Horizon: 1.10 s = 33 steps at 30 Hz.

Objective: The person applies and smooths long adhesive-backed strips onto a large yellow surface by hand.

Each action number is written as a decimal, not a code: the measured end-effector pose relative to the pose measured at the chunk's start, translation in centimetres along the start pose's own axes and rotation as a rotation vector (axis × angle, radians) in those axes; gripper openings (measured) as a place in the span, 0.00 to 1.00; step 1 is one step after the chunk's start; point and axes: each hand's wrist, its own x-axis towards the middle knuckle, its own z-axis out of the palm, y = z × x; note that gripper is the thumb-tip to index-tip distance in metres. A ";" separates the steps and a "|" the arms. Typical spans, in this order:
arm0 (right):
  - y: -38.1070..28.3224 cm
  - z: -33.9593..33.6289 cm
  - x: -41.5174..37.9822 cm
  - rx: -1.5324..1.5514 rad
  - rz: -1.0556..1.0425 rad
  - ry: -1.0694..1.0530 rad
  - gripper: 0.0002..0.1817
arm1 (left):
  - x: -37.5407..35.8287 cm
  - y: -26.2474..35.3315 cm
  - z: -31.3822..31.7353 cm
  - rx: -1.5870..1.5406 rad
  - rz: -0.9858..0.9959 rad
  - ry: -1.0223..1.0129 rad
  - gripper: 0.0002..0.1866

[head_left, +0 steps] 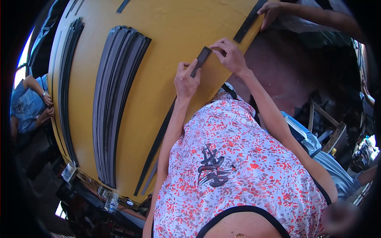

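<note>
A long dark strip point(201, 62) lies on the yellow table near its front edge, running under my left forearm toward the lower left. My left hand point(186, 80) rests on this strip, with a finger along it and the thumb at its side. At the strip's far end, my right hand point(229, 56) has its thumb and index finger pinched together beside the corner. Whether anything thin is between those fingertips is too small to tell. The strip's middle part is hidden by my left hand and forearm.
A thick bundle of dark strips point(119, 91) and a narrower bundle point(68, 87) lie on the yellow table point(166, 27). Another person's hand point(270, 12) touches a strip point(248, 23) at the upper right. A person in blue point(29, 103) is at the left edge.
</note>
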 end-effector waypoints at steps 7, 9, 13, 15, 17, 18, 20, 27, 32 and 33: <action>0.1 0.8 -0.6 -0.035 -0.053 0.076 0.06 | -0.1 -0.1 0.2 -0.004 -0.005 -0.004 0.17; 0.1 0.8 -0.6 -0.031 -0.012 0.058 0.06 | -0.1 -0.2 0.2 -0.007 0.002 -0.003 0.17; 0.5 0.8 -0.5 -0.053 -0.052 0.066 0.06 | 0.0 -0.3 0.4 -0.016 0.021 0.003 0.17; 0.5 0.8 -0.5 -0.048 -0.058 0.065 0.06 | 0.0 -0.4 0.5 -0.012 0.013 -0.003 0.17; 0.6 0.7 -0.5 -0.041 -0.056 0.062 0.06 | 0.1 -0.1 0.3 -0.008 0.005 -0.008 0.17; 0.6 0.8 -0.5 -0.041 -0.057 0.063 0.06 | 0.2 0.0 0.3 -0.025 -0.014 -0.016 0.18; 0.7 0.8 -0.6 -0.049 -0.052 0.060 0.07 | 0.2 0.0 0.3 -0.042 -0.029 -0.023 0.18; 0.8 1.6 -1.8 -0.221 -0.291 0.160 0.12 | 0.3 -0.4 0.6 -0.003 0.007 -0.005 0.18; 1.1 2.0 -3.7 -0.344 -0.333 0.086 0.19 | 0.4 -0.3 0.6 -0.019 0.002 -0.006 0.17; 1.1 2.1 -3.9 -0.345 -0.332 0.087 0.19 | 0.4 -0.3 0.5 -0.018 0.002 -0.006 0.17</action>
